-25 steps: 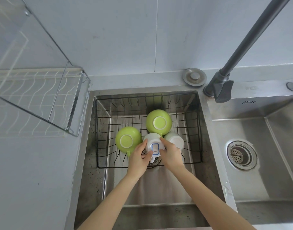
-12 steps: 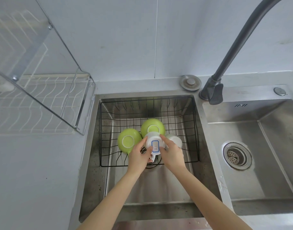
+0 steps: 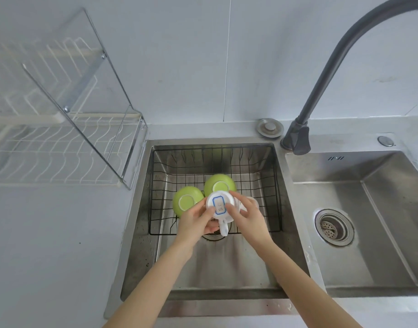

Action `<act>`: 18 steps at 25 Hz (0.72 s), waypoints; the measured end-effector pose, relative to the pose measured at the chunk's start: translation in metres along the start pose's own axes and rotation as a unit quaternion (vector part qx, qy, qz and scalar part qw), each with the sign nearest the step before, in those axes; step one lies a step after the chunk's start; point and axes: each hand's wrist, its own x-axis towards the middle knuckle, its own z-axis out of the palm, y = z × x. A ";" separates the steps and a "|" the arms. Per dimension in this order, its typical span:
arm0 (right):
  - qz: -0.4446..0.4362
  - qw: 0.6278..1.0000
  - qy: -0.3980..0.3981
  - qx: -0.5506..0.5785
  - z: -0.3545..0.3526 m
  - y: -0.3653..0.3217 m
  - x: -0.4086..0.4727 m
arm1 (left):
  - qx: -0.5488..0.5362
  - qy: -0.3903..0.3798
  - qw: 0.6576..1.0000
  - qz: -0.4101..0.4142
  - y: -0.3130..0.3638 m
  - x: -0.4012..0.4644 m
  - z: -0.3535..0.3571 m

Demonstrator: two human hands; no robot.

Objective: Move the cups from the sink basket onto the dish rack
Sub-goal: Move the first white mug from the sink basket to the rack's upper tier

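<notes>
Gripping white cup (image 3: 219,204), both hands, above sink basket (image 3: 277,192)

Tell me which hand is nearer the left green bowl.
Left. The left hand sits just beside the left green bowl, at its lower right; the right hand is across the white cup.

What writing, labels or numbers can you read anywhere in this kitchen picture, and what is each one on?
"B 1", or close to it: on a blue-bordered sticker stuck to the upturned base of the white cup held by the left hand and right hand; the characters are small, so the reading is unsure.
A small dark stamped mark on the steel sink ledge below the faucet: too small to read.
Nothing else legible.
</notes>
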 end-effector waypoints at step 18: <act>-0.042 0.997 -0.045 0.035 0.051 -0.041 -0.045 | -0.013 -0.004 0.999 0.050 0.012 -0.054 -0.076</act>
